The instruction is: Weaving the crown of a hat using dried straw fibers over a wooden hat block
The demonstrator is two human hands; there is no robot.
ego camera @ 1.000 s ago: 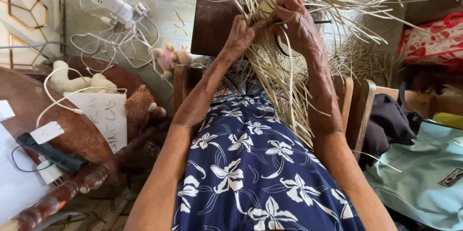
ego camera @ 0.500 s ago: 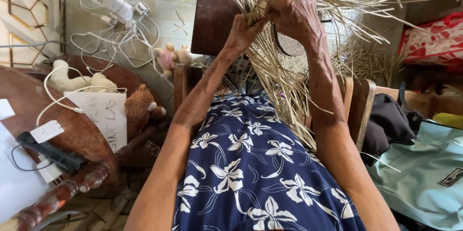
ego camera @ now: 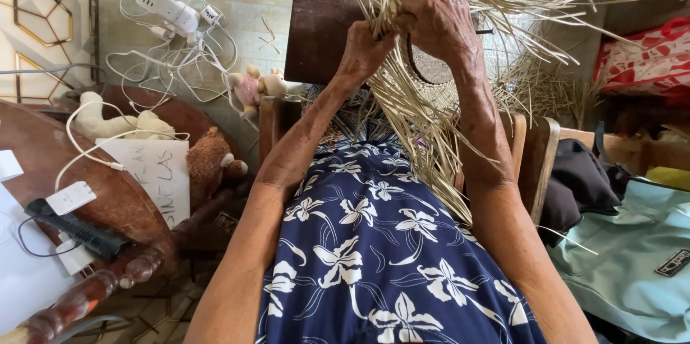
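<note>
Above the lap, in front of the flowered blue dress [ego camera: 374, 243], 2 hands raised close together. Left hand [ego camera: 361, 53] closed around a bundle of straw strips [ego camera: 424, 121], fingers curled tight. Right hand [ego camera: 440, 24] pressed against it from the other side, pinching the same strips near the top. Long axis of the bundle roughly upright, tilted a little: loose ends fanning up and out past the hands, longer strands hanging down toward the right knee. Just behind, a round woven piece [ego camera: 431, 71], partly hidden. Off to the left, a brown teddy bear [ego camera: 212, 161] and white cables [ego camera: 172, 35] on the floor.
</note>
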